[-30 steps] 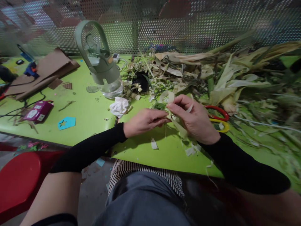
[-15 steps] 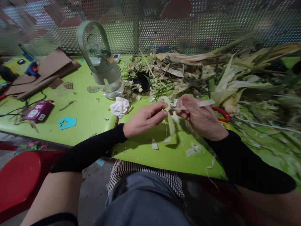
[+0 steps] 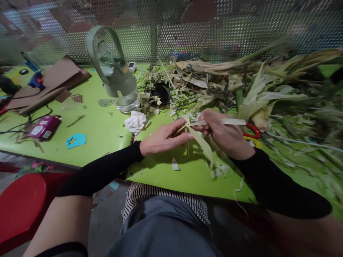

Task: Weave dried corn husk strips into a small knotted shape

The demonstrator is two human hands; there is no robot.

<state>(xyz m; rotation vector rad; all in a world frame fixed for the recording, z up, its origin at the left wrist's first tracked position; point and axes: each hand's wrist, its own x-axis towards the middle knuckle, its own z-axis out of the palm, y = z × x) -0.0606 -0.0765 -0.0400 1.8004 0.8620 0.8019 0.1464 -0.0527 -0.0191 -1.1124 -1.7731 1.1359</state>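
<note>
Between my hands is a small piece of pale corn husk strips (image 3: 201,142), crossed or knotted at one point, with a long strip hanging down to the right. My left hand (image 3: 168,136) grips the piece near that crossing, its thumb stretched along the front. My right hand (image 3: 223,132) is closed on a flat whitish husk strip (image 3: 233,122), which runs from the crossing through the fingers and sticks out past them. Red-handled scissors (image 3: 254,130) lie just beyond my right hand, partly hidden by it.
Heaped corn husks (image 3: 257,89) and scraps cover the back and right of the green table (image 3: 107,142). A water bottle (image 3: 120,82), crumpled tissue (image 3: 135,122), purple box (image 3: 44,126) and brown cardboard (image 3: 50,82) stand or lie leftward. A perforated screen (image 3: 166,32) rises behind.
My left thumb has straightened and shifted forward. The hanging husk strip has swung from nearly vertical to slanting right. My right hand has moved slightly left and turned.
</note>
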